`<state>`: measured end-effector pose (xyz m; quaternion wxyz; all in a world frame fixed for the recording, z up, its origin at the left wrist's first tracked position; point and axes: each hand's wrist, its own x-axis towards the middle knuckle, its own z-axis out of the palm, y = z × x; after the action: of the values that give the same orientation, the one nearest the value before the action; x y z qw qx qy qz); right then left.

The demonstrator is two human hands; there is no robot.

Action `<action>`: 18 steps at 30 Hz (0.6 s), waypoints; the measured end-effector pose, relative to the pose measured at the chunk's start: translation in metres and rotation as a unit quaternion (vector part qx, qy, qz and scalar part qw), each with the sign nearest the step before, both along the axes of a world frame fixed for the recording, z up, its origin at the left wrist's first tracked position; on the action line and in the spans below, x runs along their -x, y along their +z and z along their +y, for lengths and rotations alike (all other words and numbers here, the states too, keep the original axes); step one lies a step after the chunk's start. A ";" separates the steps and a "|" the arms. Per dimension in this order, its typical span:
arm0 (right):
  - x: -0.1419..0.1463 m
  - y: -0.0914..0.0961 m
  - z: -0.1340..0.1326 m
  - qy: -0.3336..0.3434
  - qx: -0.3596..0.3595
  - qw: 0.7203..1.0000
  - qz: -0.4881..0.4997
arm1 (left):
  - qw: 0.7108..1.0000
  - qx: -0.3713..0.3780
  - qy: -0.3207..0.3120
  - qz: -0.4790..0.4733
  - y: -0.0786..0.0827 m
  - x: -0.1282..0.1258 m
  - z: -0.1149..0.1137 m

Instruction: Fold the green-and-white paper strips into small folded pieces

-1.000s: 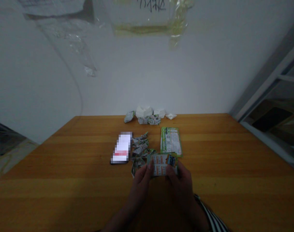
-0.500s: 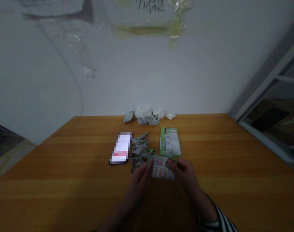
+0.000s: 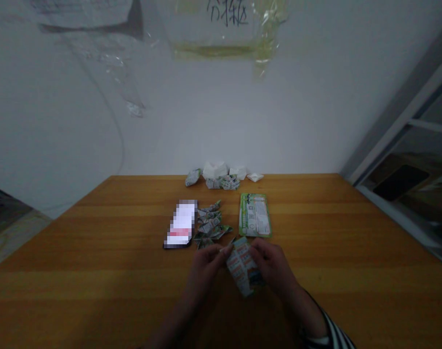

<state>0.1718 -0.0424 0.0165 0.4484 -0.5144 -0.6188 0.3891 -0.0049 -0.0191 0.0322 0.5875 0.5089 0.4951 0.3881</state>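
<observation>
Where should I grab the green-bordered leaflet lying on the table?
Take the green-bordered leaflet by its right long edge, from the right: it lies flat on the wooden table, with bare wood there, while folded paper pieces sit to its left.

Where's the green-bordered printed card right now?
In the head view, the green-bordered printed card lies flat on the wooden table, right of the folded paper pieces and just beyond the printed sheet held between the left hand and right hand.
</observation>
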 end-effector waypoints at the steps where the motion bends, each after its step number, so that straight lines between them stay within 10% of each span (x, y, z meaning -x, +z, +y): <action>1: 0.005 -0.002 -0.001 -0.014 -0.008 1.000 -0.003 | 1.000 0.000 0.020 -0.009 -0.002 0.001 0.001; 18: 0.027 -0.018 -0.013 -0.104 -0.013 0.993 0.056 | 0.991 0.078 0.020 -0.103 -0.003 -0.002 -0.001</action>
<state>0.1449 -0.0549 -0.0012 0.5266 -0.5478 -0.5410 0.3604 -0.0024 -0.0200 0.0296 0.6652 0.4091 0.4706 0.4107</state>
